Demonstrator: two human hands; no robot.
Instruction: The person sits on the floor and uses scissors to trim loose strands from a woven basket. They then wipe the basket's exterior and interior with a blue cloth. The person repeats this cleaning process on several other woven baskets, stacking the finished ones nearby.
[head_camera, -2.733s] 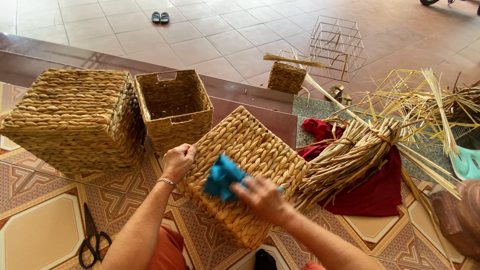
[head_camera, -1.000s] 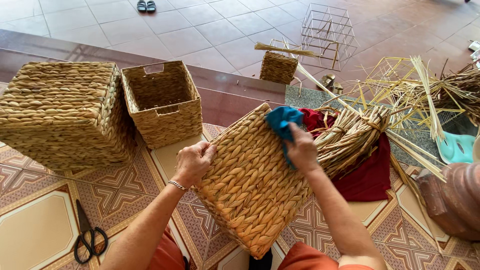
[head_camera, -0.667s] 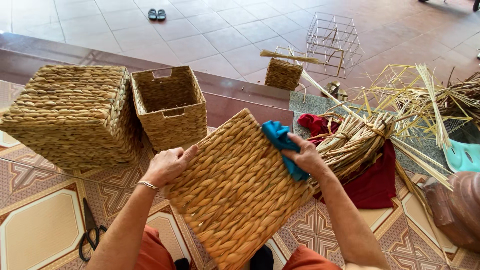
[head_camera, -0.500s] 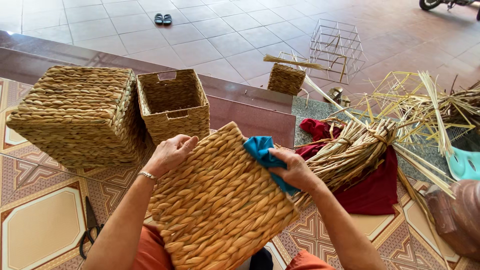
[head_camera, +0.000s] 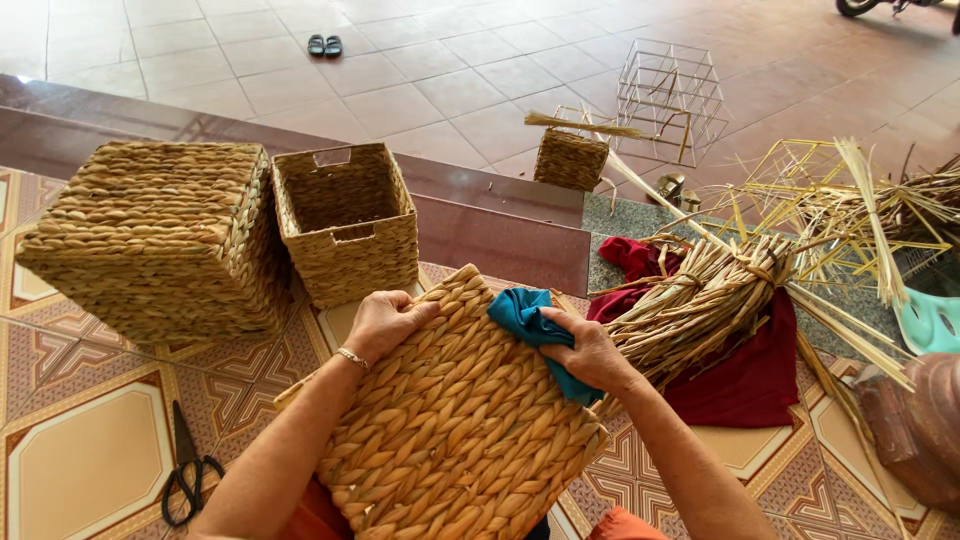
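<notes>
So, woven panel (head_camera: 455, 420) tipped on a corner in the lap, cloth on its far right edge.

Its long axis runs from near-left up to far-right, top corner pointing away. Left hand (head_camera: 385, 322) grips the far left edge, fingers curled over it; right hand (head_camera: 592, 355) is clenched on a blue cloth (head_camera: 530, 320) pressed against the weave, so that hand is nearer the top corner. Big basket (head_camera: 160, 235) and open basket (head_camera: 347, 220) sit far left, scissors (head_camera: 187, 475) near left.
</notes>
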